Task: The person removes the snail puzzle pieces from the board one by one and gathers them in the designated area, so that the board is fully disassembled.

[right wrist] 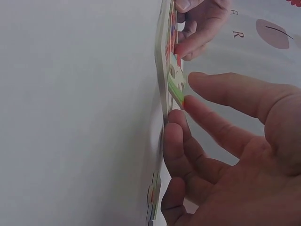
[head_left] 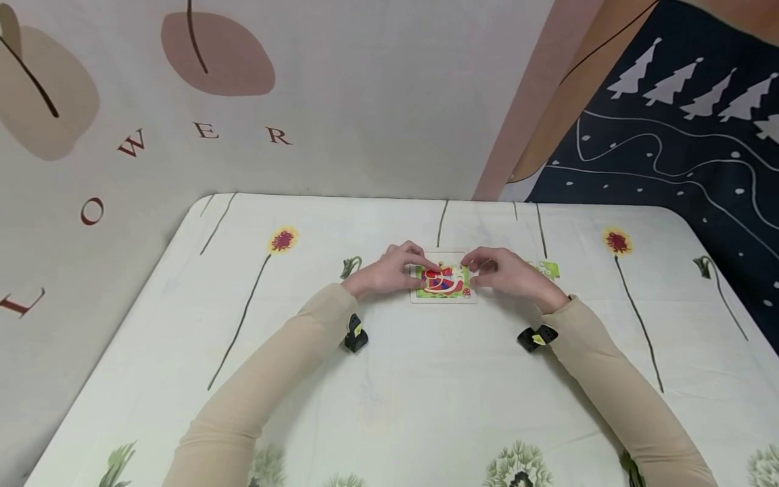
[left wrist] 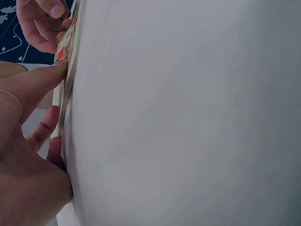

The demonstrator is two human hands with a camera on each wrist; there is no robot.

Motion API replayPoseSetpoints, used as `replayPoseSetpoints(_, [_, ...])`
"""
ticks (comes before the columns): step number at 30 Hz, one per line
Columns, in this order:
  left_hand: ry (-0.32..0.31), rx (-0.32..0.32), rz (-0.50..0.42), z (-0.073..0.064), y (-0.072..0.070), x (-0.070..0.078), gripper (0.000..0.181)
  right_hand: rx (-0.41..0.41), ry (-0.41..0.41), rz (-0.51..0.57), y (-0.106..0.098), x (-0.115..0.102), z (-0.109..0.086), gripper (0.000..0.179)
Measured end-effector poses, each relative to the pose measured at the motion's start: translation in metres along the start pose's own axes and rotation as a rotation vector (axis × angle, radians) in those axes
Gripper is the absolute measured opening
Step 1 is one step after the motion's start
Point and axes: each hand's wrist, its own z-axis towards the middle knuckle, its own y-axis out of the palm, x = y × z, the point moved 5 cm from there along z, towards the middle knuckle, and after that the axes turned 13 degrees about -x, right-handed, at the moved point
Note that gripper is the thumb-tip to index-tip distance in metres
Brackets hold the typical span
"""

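Note:
A small jigsaw puzzle [head_left: 447, 287] with a red, green and yellow picture lies in a pale, thin-framed tray [head_left: 443, 301] on the table. My left hand [head_left: 392, 270] is at the tray's left side, an extended finger touching the picture. At the right side, my right hand [head_left: 505, 270] has bent fingers around the edge of a puzzle piece. That green-edged puzzle piece [right wrist: 176, 90] tilts up from the board in the right wrist view, one fingertip against its edge. In the left wrist view, the puzzle [left wrist: 66, 47] appears nearly edge-on.
Another green puzzle piece [head_left: 549, 269] lies right of the tray, partly behind the right hand. A white cloth [head_left: 420, 379] with printed flowers covers the table. Patterned fabric [head_left: 377, 122] hangs behind the table's far edge. Black wrist cameras [head_left: 356, 333] sit at both cuffs.

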Motion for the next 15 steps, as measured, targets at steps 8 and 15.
replayPoseSetpoints(8, [-0.008,-0.002,-0.023,-0.0016,-0.0001,-0.0003,0.041,0.026,-0.018,0.015,-0.0013,-0.0004,0.0017,0.026])
replayPoseSetpoints(15, [-0.008,-0.01,-0.01,-0.0002,-0.0002,-0.0009,0.04,0.031,0.018,0.029,-0.0014,-0.0014,0.0048,0.018])
